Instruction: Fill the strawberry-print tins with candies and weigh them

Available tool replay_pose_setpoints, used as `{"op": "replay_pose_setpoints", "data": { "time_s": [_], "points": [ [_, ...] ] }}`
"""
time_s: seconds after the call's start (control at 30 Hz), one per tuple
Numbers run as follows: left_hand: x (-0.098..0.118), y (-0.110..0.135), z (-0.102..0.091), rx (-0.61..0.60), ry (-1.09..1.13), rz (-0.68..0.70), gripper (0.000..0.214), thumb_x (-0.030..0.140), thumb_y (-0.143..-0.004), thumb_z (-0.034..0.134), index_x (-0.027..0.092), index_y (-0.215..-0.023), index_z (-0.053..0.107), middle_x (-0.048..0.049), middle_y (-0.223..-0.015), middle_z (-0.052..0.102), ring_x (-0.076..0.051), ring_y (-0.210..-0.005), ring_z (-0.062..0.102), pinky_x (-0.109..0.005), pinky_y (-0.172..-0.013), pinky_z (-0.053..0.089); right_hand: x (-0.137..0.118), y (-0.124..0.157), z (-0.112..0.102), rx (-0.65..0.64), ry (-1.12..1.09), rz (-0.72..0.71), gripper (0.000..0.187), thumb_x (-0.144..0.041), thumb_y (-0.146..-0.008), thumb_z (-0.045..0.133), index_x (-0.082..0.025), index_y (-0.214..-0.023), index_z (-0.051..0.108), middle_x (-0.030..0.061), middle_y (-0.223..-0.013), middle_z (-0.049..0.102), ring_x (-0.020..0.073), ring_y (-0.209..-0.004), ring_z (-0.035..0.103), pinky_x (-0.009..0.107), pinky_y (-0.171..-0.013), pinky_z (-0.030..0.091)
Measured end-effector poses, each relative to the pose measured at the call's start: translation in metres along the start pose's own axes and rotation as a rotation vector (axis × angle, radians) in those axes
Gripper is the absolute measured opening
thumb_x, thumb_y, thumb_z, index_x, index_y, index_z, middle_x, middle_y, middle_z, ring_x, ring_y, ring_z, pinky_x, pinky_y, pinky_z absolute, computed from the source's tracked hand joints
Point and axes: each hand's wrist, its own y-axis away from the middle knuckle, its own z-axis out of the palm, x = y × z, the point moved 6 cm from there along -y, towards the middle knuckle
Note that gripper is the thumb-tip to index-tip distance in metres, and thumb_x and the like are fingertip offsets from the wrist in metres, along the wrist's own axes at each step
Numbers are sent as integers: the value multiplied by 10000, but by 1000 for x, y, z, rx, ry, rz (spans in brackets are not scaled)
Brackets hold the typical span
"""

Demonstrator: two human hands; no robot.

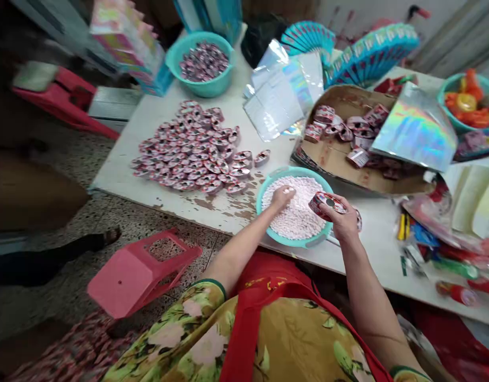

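Note:
A turquoise basin point(259, 197) full of small white pellets point(300, 212) stands at the table's front edge. My left hand point(282, 198) is over the pellets on the basin's left side, its fingers closed on a few of them. Above the basin's right rim, my right hand point(345, 220) grips a small red-and-white printed box point(323, 206). This box is eye-shaped, with a dark round hole in its upper face. Part of another printed item point(359, 218) shows behind my right hand. Left of the basin lies a large pile of similar boxes point(197, 148).
Behind the basin is a cardboard carton point(328, 154) with more boxes and a shiny silver sheet point(417, 130). Silvery bags point(274, 101) and a turquoise basin of small wrapped items point(202, 87) sit farther back. A pink stool point(129, 278) stands on the floor at left.

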Motion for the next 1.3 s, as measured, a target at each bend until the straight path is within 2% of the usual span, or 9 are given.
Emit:
{"op": "replay_pose_setpoints", "data": {
  "time_s": [0.07, 0.13, 0.23, 0.33, 0.43, 0.57, 0.8, 1.1, 1.3],
  "points": [
    [-10, -4, 3, 2, 153, -33, 290, 407, -825, 739, 147, -903, 639, 5, -732, 632, -113, -606, 590, -219, -538, 457, 21, 7, -29, 81, 41, 33, 637, -470, -516, 912, -181, -1055, 735, 51, -963, 757, 201, -824, 684, 364, -805, 561],
    [-14, -5, 7, 20, 329, -96, 356, 494, -790, 720, 161, -853, 610, 13, -663, 609, -98, -526, 547, -201, -462, 372, 37, 13, -35, 62, 102, 55, 626, -488, -519, 897, -169, -1035, 740, 63, -952, 757, 214, -830, 685, 376, -819, 557],
    [-8, 5, 19, 37, 477, -194, 384, 550, -774, 682, 184, -827, 576, 27, -618, 574, -86, -463, 494, -199, -427, 305, 42, 11, -22, -3, 209, -18, 567, -498, -592, 841, -162, -1038, 741, 87, -1004, 751, 243, -910, 684, 400, -879, 540],
    [17, 23, 38, -9, 551, -37, 322, 479, -772, 686, 183, -780, 560, 26, -625, 553, -84, -484, 493, -207, -467, 349, 36, 3, 1, -90, 333, -165, 468, -471, -658, 787, -176, -1018, 746, 95, -1052, 738, 261, -1000, 668, 410, -950, 508],
    [38, 42, 55, -13, 515, 231, 274, 416, -760, 700, 176, -749, 568, -1, -725, 591, -106, -609, 577, -228, -573, 446, 32, -7, 22, -195, 407, -243, 415, -390, -696, 745, -190, -1059, 742, 83, -1056, 730, 255, -1007, 669, 393, -952, 505],
    [41, 50, 59, 175, 414, 430, 253, 365, -731, 733, 187, -742, 554, 15, -759, 575, -114, -681, 598, -244, -669, 487, 31, -18, 33, -267, 541, -272, 444, -286, -685, 715, -172, -1113, 729, 90, -1084, 707, 267, -1007, 666, 383, -915, 514],
    [34, 40, 54, 339, 413, 466, 305, 348, -674, 799, 179, -738, 553, 46, -683, 548, -69, -548, 488, -218, -560, 397, 19, -29, 38, -401, 690, -319, 427, -320, -720, 719, -185, -1125, 726, 79, -1077, 704, 258, -1002, 657, 354, -884, 505],
    [41, 37, 59, 336, 431, 412, 250, 298, -695, 786, 175, -838, 622, 38, -662, 557, -89, -543, 503, -229, -539, 399, 8, -43, 43, -478, 665, -269, 442, -406, -683, 714, -174, -1058, 734, 52, -929, 713, 217, -825, 639, 298, -754, 475],
    [41, 38, 78, 307, 344, 383, 267, 367, -749, 788, 170, -700, 614, 40, -620, 510, -87, -579, 455, -237, -606, 371, 18, -54, 29, -492, 644, -288, 435, -525, -597, 682, -140, -800, 667, 37, -686, 628, 190, -668, 551, 287, -615, 425]
  ]
}}
